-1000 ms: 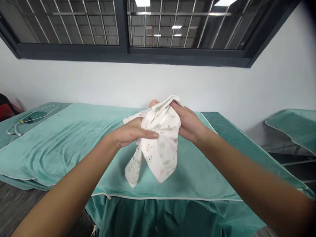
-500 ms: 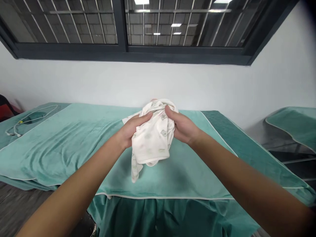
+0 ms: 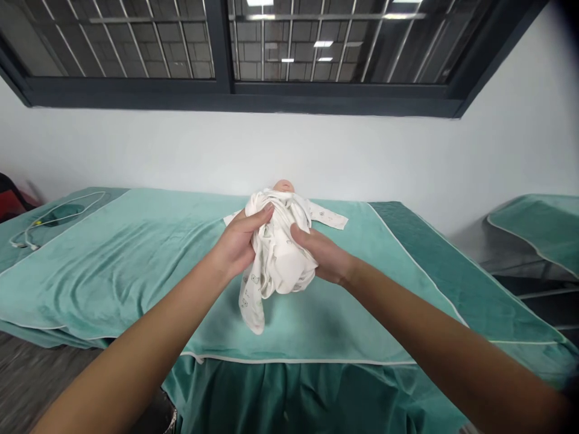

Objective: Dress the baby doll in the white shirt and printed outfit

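Both my hands grip a bunched white baby garment [image 3: 289, 265] with a small print, held just above the green bed cover. My left hand [image 3: 239, 241] closes on its left side, thumb on top. My right hand [image 3: 323, 253] holds the right side, its thumb pressed into the folds. One long sleeve or leg [image 3: 252, 304] of the cloth dangles at the lower left. Behind the bundle shows the head of a baby doll [image 3: 283, 185], close to the wall. A printed sleeve [image 3: 328, 215] lies spread out to the right; the doll's body is hidden.
The green bed cover [image 3: 113, 259] with white piping spreads under everything. A white cable [image 3: 31, 232] lies at the far left. A white wall [image 3: 181, 150] and a barred window [image 3: 226, 90] stand behind; another green-covered surface [image 3: 538, 223] is at right.
The bunched garment has come down and tilted toward me, and its folds have turned. The doll's head and the right sleeve now show behind it. Both hands keep their hold.
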### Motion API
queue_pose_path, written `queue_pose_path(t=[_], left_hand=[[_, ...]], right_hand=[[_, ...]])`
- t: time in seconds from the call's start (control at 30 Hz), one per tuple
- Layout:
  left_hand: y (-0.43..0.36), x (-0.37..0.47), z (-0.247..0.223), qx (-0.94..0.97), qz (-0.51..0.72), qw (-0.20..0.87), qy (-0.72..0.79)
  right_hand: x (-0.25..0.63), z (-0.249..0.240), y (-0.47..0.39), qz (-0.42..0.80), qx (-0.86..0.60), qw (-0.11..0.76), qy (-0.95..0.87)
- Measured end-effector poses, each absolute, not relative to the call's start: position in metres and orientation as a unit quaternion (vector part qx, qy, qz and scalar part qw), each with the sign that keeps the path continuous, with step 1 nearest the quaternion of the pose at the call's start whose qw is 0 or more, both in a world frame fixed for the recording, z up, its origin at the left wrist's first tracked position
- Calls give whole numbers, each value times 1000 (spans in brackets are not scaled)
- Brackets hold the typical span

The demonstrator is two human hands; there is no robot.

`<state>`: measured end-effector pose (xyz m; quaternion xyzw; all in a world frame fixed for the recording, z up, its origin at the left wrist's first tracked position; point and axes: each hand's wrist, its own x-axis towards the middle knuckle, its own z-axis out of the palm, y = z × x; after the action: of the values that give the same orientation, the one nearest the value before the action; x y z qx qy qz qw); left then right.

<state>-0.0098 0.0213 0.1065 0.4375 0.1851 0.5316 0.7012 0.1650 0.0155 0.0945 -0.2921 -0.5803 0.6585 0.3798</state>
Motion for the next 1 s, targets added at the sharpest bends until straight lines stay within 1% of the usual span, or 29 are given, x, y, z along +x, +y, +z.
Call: queue_pose_path(t=[0.1,0.13,0.2,0.3,0.33,0.4,0.47,0.57,0.63,0.77,0.93,1.0], left_hand=[[24,-7,101,418,514,721,205],[25,-7,99,415,503,729,209],[27,-9,97,422,473,743,217],[30,-13,95,455,426,748,229],[30,-14,94,468,415,745,232],[30,-17,92,493,399,735,238],[30,-19,90,513,388,724,249],[29,-20,89,528,390,702,277],[29,-18,90,537,394,683,299],[29,-12,94,566,374,657,329],[31,3,87,567,389,643,338],[34,10,77,555,386,643,361]], right_hand=[[166,84,14,683,-302,330,-578],[168,82,15,687,-308,329,-570],[172,83,22,683,-314,364,-550],[181,86,36,652,-301,445,-535],[184,86,39,643,-295,460,-536],[192,84,43,641,-287,465,-540],[200,80,44,654,-286,434,-550],[214,72,46,685,-285,348,-573],[221,70,51,697,-278,314,-582],[222,73,62,683,-270,329,-593],[205,74,51,670,-299,263,-626],[203,68,45,665,-326,277,-612]])
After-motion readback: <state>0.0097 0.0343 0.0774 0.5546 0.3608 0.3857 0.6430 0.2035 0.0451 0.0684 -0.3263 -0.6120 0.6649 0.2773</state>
